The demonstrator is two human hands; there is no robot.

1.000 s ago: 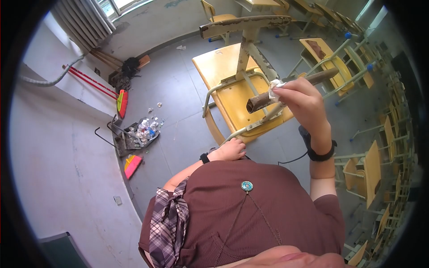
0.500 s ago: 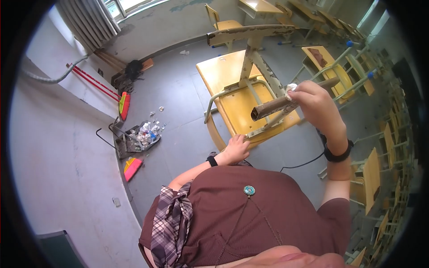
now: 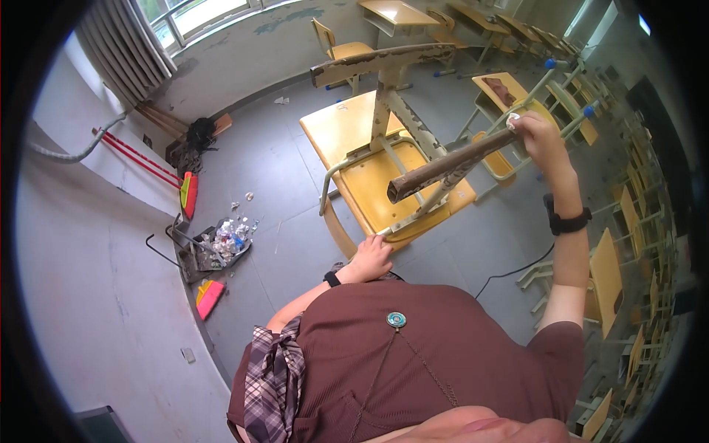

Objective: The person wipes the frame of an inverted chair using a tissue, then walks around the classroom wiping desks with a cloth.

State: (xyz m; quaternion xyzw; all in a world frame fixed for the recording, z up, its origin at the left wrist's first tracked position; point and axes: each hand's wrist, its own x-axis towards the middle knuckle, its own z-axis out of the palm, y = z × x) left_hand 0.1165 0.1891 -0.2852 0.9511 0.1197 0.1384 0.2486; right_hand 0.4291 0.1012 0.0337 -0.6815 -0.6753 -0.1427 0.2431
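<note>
Head view, the only one. We note the change first: our right hand point(image 3: 540, 140) has travelled along the brown bar point(image 3: 450, 164) and is now at its far end, upper right of centre. The near stretch of bar, midway along it a moment ago, is clear of our fingers, so the contact is all at that end. Fingers pinched nearly closed on a wad of white tissue point(image 3: 512, 120); only a little of it shows.

Left hand point(image 3: 371, 258), lower centre — fingers bent at the near edge of the frame point(image 3: 380, 111). We cannot tell whether they close round it or merely rest.

The frame stands mid-picture, feet uppermost, paint chipped, over a yellow seat point(image 3: 388, 193). A second worn bar point(image 3: 384, 62) crosses higher up.

Containers: dustpan point(image 3: 195, 261), left of centre, on the floor by the wall. It holds a heap of crumpled paper and scraps point(image 3: 227, 241), mostly white, some blue; a few bits lie just outside it. Red broom point(image 3: 190, 196) above it, pink brush point(image 3: 210, 297) below. Desk point(image 3: 402, 13) at the top — we cannot see inside.
</note>
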